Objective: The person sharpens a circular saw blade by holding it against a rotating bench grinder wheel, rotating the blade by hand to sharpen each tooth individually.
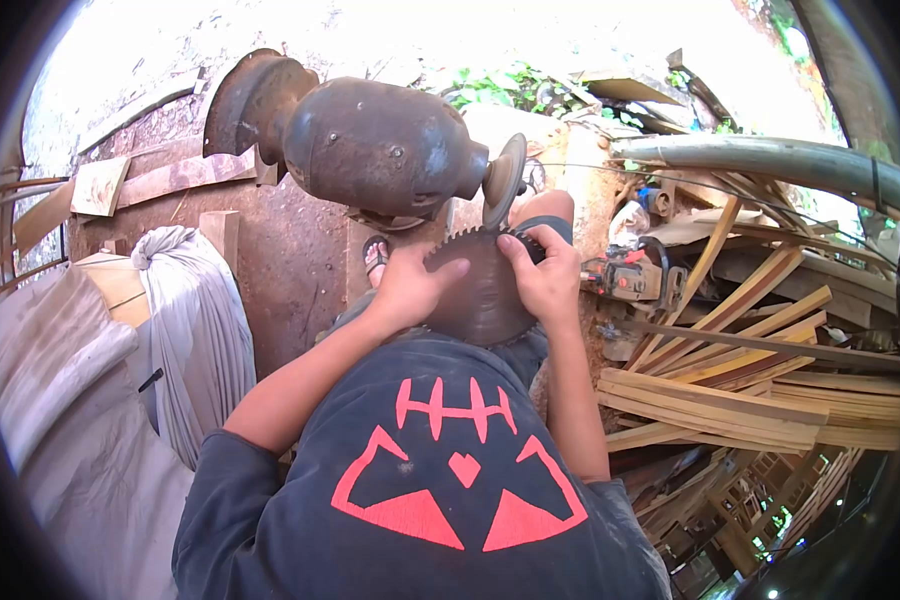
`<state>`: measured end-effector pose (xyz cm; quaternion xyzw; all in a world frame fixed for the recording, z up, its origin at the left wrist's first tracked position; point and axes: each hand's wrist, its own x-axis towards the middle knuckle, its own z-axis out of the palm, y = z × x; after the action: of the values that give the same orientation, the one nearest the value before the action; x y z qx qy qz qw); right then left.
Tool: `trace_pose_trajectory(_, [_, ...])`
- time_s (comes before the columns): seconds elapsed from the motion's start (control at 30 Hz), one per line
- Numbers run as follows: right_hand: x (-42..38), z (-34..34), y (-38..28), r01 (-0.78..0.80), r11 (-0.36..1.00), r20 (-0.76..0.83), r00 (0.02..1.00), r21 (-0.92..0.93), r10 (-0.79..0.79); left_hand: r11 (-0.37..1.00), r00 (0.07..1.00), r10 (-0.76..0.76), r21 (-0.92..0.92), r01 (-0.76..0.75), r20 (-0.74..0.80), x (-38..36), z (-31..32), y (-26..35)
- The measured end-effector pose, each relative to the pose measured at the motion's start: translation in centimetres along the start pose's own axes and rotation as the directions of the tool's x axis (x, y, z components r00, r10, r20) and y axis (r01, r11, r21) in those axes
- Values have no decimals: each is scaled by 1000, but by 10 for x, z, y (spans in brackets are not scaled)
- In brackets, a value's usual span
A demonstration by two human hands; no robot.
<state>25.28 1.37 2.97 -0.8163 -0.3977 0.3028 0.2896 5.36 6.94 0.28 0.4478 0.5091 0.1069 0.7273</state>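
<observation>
A dark, round, toothed saw blade (482, 295) is held between both hands, close to the front of the dark shirt. My left hand (417, 285) grips its left side, with the thumb over the face. On the upper right edge, my right hand (548, 272) has its thumb on the face and its fingers behind, partly hidden. The blade's top rim meets or overlaps a thin grinding wheel (506, 183); whether they touch I cannot tell. That wheel sits on the shaft of a rusty motor (375, 145).
A wide rusty disc (245, 105) is on the motor's left end. Grey cloth (195, 320) hangs at the left. To the right lie a red and black chainsaw (630, 275), stacked wooden strips (715, 405) and a metal pipe (760, 158).
</observation>
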Motion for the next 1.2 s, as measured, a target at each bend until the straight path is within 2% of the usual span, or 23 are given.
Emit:
trace_pose_trajectory(0.17, [-1, 1, -2, 2, 1000, -19, 1000, -19, -2, 999, 1000, -10, 52, 10, -10, 0, -1, 1])
trace_pose_trajectory(0.27, [-1, 0, -3, -42, 999, 20, 999, 26, 41, 1000, 1000, -10, 26, 10, -6, -2, -1, 5])
trace_pose_trajectory(0.37, [-3, 1, -3, -3, 1000, -16, 1000, 2, 3, 996, 1000, 3, 89, -2, -10, 2, -2, -1])
trace_pose_trajectory(0.47, [-1, 0, -4, -59, 998, 21, 998, 24, 59, 1000, 1000, 10, 22, -9, -9, 0, -1, 1])
trace_pose_trajectory(0.67, [-1, 2, -2, -34, 999, 5, 999, 22, 33, 1000, 1000, 2, 5, -2, -15, -1, -1, 4])
trace_pose_trajectory(0.77, [-2, 2, -3, -18, 1000, -11, 1000, 2, 18, 999, 1000, -10, 31, 10, -7, 1, -2, 3])
trace_pose_trajectory(0.87, [-2, 2, -5, -22, 999, -10, 1000, 47, 23, 997, 997, 61, 59, -58, -48, 3, -2, -1])
trace_pose_trajectory(1.2, [-3, 4, 2, 4, 1000, -31, 1000, 12, -3, 998, 997, 50, 45, -48, -54, 5, -2, -6])
